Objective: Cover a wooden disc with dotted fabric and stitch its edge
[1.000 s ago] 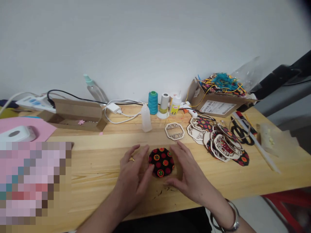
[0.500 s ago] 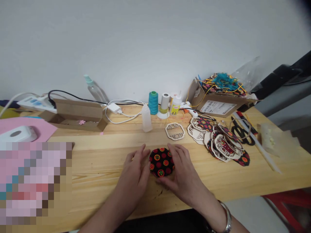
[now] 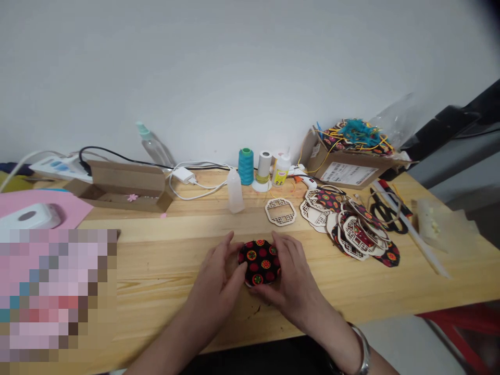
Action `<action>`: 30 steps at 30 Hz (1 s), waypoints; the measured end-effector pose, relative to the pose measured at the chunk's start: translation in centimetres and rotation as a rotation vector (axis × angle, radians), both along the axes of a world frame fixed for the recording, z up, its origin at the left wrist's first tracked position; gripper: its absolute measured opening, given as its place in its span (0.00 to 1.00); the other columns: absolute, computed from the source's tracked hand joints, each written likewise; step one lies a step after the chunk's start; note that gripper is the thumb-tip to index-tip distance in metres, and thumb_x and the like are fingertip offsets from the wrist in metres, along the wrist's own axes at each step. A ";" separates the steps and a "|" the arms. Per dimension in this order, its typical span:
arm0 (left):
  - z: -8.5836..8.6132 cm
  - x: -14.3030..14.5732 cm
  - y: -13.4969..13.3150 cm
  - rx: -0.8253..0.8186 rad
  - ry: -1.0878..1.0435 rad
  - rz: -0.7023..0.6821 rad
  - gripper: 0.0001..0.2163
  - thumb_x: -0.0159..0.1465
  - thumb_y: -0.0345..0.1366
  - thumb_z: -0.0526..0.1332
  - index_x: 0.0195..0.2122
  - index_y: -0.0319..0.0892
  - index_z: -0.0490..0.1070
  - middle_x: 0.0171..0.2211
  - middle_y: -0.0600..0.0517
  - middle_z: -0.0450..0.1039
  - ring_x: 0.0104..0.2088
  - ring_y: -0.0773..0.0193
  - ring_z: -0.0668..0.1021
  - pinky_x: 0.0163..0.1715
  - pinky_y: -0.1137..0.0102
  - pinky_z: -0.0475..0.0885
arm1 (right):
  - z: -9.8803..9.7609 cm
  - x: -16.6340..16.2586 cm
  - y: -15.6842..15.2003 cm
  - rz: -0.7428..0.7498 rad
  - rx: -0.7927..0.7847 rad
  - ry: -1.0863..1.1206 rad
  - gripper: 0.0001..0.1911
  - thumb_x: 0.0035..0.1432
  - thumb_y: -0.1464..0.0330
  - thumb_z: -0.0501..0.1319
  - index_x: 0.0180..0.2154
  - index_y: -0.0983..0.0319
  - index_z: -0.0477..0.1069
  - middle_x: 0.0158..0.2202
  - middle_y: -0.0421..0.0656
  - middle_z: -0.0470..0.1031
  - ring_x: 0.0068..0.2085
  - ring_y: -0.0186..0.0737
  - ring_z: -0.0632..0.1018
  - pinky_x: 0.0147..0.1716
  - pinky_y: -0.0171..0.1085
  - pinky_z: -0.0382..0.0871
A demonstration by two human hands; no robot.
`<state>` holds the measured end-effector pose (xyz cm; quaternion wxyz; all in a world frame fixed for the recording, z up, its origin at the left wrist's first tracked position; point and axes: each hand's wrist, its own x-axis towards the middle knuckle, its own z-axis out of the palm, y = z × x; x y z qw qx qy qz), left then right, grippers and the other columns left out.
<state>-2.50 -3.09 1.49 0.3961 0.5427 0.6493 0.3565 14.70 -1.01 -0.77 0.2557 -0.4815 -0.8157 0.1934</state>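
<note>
Since a second ago, the right hand has come inward and now curves round the three-o'clock side of the floral piece, fingers and thumb holding its edge. From nine o'clock the left hand stands loosely cupped, thumb at the rim; whether its fingertips touch, I cannot tell. The floral piece lies on the desk between them, with a lattice frame beyond at one o'clock. Light, even pressure from both sides should keep the cloth smooth. It looks roundish and black, scattered with orange-ringed flowers and dark red dots, a thin pale edge showing near seven o'clock.
</note>
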 end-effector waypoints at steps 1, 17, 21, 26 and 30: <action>0.1 0.0 0.1 -0.020 -0.072 0.017 0.28 0.58 0.38 0.56 0.59 0.38 0.52 0.50 0.43 0.69 0.52 0.54 0.71 0.52 0.57 0.63 | -0.1 0.1 -0.1 0.004 0.019 0.011 0.49 0.43 0.61 0.69 0.60 0.66 0.44 0.53 0.55 0.58 0.55 0.56 0.60 0.54 0.55 0.59; 1.2 -0.2 1.7 -0.229 -0.488 -0.011 0.12 0.54 0.34 0.63 0.40 0.41 0.75 0.38 0.50 0.79 0.41 0.58 0.78 0.43 0.65 0.71 | 1.4 1.0 0.0 0.074 -0.192 0.174 0.55 0.43 0.58 0.69 0.63 0.59 0.35 0.61 0.52 0.49 0.60 0.51 0.56 0.56 0.50 0.59; 1.8 -0.1 2.7 -0.218 -0.551 -0.007 0.12 0.52 0.34 0.65 0.39 0.41 0.75 0.36 0.50 0.80 0.36 0.59 0.79 0.38 0.67 0.72 | 3.5 0.9 3.2 -0.016 -0.364 0.324 0.37 0.48 0.55 0.64 0.56 0.63 0.58 0.52 0.50 0.65 0.46 0.45 0.71 0.43 0.43 0.69; 2.6 0.2 5.0 -0.222 -0.586 -0.118 0.12 0.52 0.35 0.66 0.38 0.40 0.75 0.34 0.51 0.79 0.33 0.62 0.78 0.35 0.68 0.72 | 4.4 0.1 7.7 0.031 -0.493 0.379 0.12 0.54 0.62 0.58 0.28 0.64 0.72 0.25 0.39 0.71 0.27 0.33 0.70 0.26 0.32 0.63; 1.6 0.0 6.2 -0.254 -0.577 -0.295 0.11 0.55 0.39 0.64 0.37 0.39 0.75 0.31 0.52 0.77 0.31 0.65 0.75 0.32 0.71 0.68 | 3.8 -0.3 8.5 0.053 -0.512 0.359 0.11 0.53 0.64 0.59 0.25 0.65 0.72 0.21 0.37 0.67 0.24 0.30 0.65 0.21 0.30 0.57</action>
